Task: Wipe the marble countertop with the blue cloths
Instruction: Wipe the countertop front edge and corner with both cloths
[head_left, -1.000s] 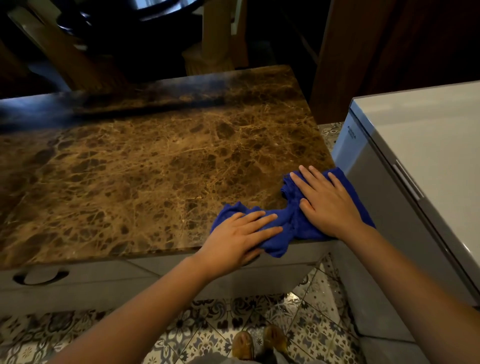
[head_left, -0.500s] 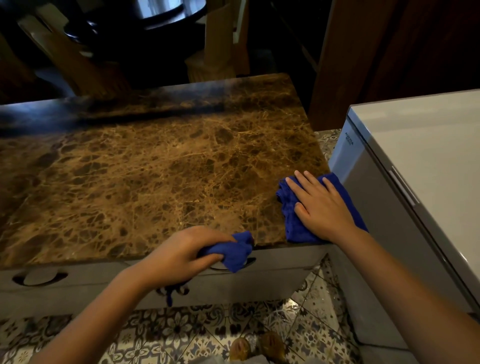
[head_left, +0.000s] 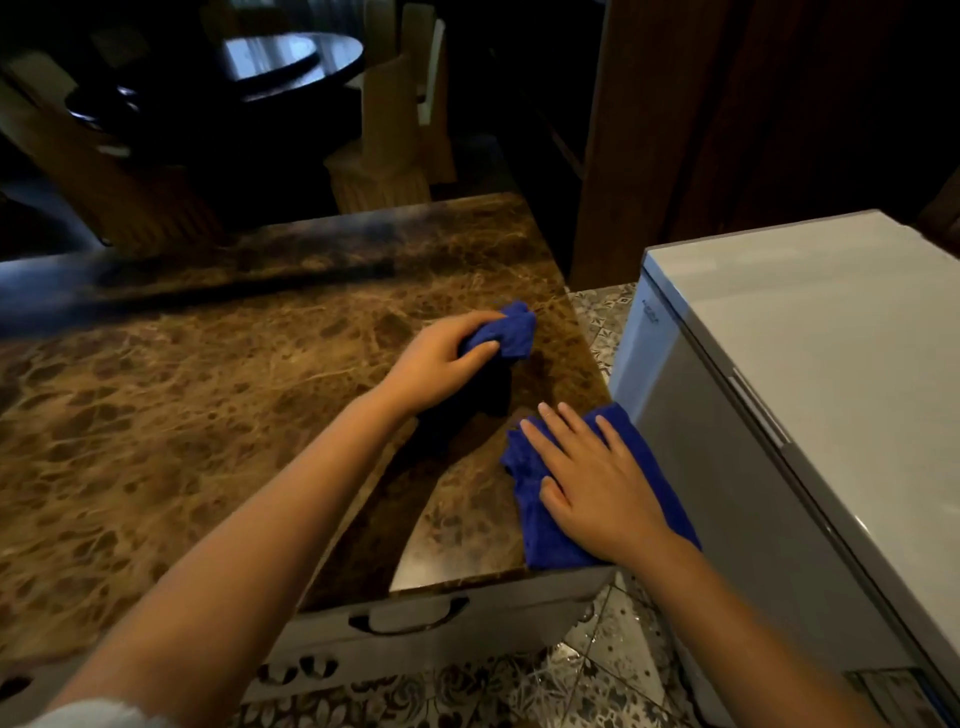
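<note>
A person's two bare forearms reach in from the bottom edge. Nearest, at about 5 o'clock, the right hand (head_left: 597, 493) lies flat, fingers spread and gripping nothing, pressing a blue cloth (head_left: 660, 483) onto the near right corner of the brown marble countertop (head_left: 156, 415). This spread cloth runs lengthwise from the near edge toward 12 o'clock, beside a white chest freezer (head_left: 805, 364) at 3 o'clock. Farther in, near the centre, the left hand (head_left: 441, 364) is clenched around a second, bunched blue cloth (head_left: 509, 330), whose wad points toward 2 o'clock; it seems to touch the stone, though shadow hides the contact. Judging by position, wiping is at an early stage: both cloths sit at the right end, with the wide left stretch left to cover. Beyond, at 12 o'clock, a dark round table (head_left: 291, 62) stands in dimness.
</note>
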